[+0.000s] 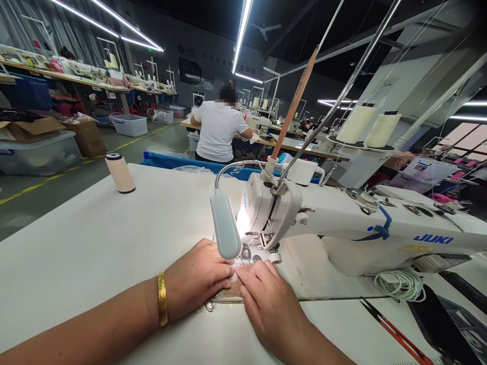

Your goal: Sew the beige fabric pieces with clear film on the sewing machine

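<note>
A white JUKI sewing machine [342, 218] spans the table from the centre to the right. My left hand [200, 276], with a ring and a gold bangle, lies just left of the needle area, its fingers together and pressed down. My right hand [268, 299] lies to the right, its fingertips nearly meeting those of the left. Between them is a small piece of white material [236, 264], mostly hidden, at the fingertips of both hands. The grey-green lamp head [225, 225] hangs above my left fingers and hides part of them.
A thread cone [120, 174] stands at the table's back left. Red-handled tweezers [399, 334], a coil of pale cord [399, 284] and a black object lie at the right. A person in a white shirt [216, 129] sits ahead.
</note>
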A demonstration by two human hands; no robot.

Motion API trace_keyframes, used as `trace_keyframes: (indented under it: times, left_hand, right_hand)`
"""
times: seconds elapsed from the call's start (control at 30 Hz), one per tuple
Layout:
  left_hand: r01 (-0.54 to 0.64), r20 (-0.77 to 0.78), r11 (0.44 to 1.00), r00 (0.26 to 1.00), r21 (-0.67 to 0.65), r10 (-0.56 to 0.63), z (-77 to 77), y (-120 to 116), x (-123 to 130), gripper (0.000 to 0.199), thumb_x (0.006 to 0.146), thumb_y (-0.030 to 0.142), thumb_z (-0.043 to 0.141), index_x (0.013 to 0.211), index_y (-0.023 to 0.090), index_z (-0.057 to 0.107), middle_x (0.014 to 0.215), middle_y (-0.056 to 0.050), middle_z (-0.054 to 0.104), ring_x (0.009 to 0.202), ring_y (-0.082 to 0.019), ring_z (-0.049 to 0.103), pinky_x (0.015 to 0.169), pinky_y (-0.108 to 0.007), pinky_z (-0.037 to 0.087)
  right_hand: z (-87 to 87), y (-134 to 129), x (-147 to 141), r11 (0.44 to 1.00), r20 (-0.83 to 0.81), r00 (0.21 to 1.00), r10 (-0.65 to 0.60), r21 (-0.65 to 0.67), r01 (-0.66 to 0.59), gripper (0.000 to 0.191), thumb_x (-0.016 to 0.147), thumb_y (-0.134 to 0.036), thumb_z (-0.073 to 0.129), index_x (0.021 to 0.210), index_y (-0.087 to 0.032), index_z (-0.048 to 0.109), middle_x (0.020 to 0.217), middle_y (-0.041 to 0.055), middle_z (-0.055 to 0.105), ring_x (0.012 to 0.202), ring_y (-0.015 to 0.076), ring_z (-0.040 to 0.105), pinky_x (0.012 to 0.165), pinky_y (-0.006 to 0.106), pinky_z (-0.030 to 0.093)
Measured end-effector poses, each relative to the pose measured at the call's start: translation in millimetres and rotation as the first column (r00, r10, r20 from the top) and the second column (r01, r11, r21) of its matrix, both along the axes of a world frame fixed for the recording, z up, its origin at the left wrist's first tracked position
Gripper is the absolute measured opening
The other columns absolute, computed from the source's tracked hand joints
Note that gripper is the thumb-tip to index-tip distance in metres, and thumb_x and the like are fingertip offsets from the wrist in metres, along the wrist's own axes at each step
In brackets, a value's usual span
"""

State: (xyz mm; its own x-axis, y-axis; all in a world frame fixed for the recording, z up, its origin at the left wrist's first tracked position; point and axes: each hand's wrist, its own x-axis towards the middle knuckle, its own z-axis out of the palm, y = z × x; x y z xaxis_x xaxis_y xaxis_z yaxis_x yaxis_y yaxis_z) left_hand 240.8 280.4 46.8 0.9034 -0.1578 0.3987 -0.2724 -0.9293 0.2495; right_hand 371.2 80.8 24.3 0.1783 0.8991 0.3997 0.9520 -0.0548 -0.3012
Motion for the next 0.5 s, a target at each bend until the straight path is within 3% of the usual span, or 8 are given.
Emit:
trace_keyframes:
  times: [0.3,0.5]
  left_hand:
    - [-0.087,-0.016,0.996,0.996,0.030,0.087,-1.8,-3.6,3.0,0.018,0.105,0.022,0.055,0.099,0.022,0.072,0.109,-0.005,0.077,0.098,-0.025,0.070,0.085,-0.037,0.050]
    - [-0.052,-0.018,0.998,0.998,0.032,0.052,-2.4,-0.5,5.3,0.015,0.103,0.018,0.057,0.101,0.020,0.072,0.106,-0.004,0.077,0.097,-0.025,0.068,0.085,-0.037,0.050]
  right_hand:
    - [4.4,-0.9,4.5,1.000,-0.022,1.000,-0.021,-0.018,0.021,0.030,0.105,-0.012,0.043,0.116,-0.020,0.069,0.090,0.0063,0.062,0.081,0.0251,0.056,0.068,0.037,0.050]
    - [4.9,1.8,5.6,0.998,-0.013,1.000,-0.007,0.063,0.008,0.032,0.105,-0.010,0.042,0.124,-0.021,0.066,0.091,0.0055,0.066,0.080,0.0239,0.059,0.071,0.037,0.053]
